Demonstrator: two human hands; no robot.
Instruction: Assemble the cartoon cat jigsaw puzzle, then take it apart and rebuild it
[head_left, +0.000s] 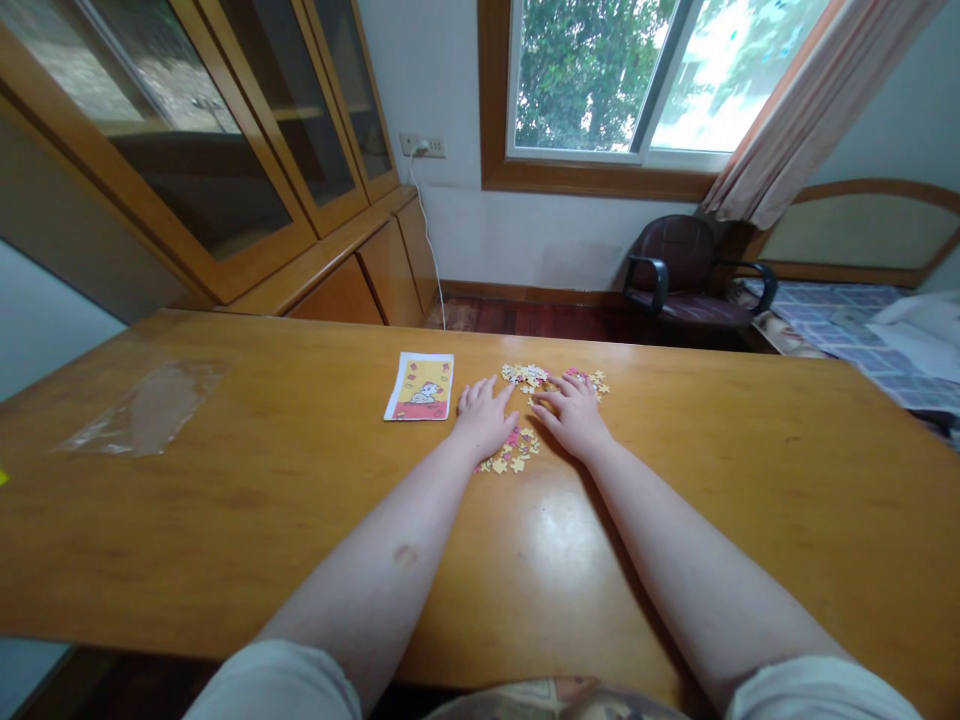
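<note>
Small jigsaw puzzle pieces [517, 463] in yellow, pink and white lie in loose groups around both hands on the wooden table [300, 520]. My left hand [484, 418] rests between the near group and the white pieces farther back, its fingers spread. At the right group, my right hand [574, 412] reaches over the pieces with fingers apart, covering some of them. Neither hand visibly grips a piece. Just left of my left hand lies a picture card [421, 388] showing a white cartoon animal on yellow and pink.
A clear plastic bag [157, 405] lies flat on the table's left side. Beyond the far edge are a glass-door cabinet [300, 200], a window and a dark office chair [679, 265]. A bed [832, 315] stands at the right.
</note>
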